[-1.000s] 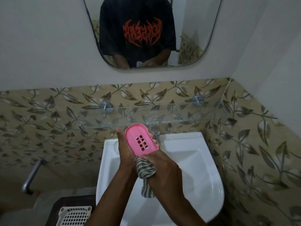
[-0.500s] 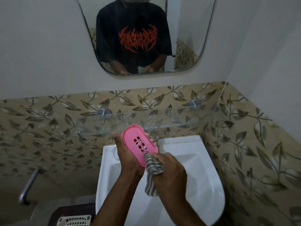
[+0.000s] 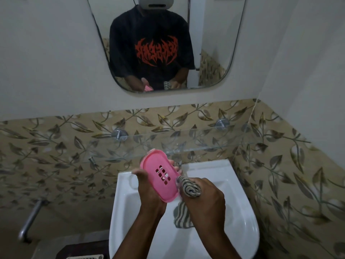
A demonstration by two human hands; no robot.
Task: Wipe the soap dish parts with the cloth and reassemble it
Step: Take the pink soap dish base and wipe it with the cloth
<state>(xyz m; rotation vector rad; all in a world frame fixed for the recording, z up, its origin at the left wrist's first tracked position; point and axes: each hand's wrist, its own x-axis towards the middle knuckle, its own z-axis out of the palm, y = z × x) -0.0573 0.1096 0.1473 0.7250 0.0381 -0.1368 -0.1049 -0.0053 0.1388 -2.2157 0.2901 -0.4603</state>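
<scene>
the pink dish [image 3: 159, 174] is held in the air over the back of the sink [image 3: 233, 184], tilted, with its slotted face turned up toward the camera; a paler rim shows at its far end, but i cannot tell whether that is a second part still nested under it. the left hand [image 3: 149, 191] clamps it across the width, thumb on the left edge and fingertips curling round the right edge from behind. the striped cloth [image 3: 189, 187] is bunched into a wad and pressed against the dish's near right corner, the right hand [image 3: 207, 195] closed round it, with a loose tail hanging below over the basin. just behind the dish's far end runs a glass shelf [image 3: 205, 141] on two metal pegs, with leaf-patterned tiles [image 3: 56, 146] behind it and a mirror [image 3: 214, 53] above. the likely trouble is the grip: the dish is pinched only by its edges, and a hard rub at one corner could twist it out of the fingers and drop it into the sink, more so if the plastic is wet. a long upward stroke could knock the far end into the shelf. the thick wad may also skate over the slots and leave them dirty.
</scene>
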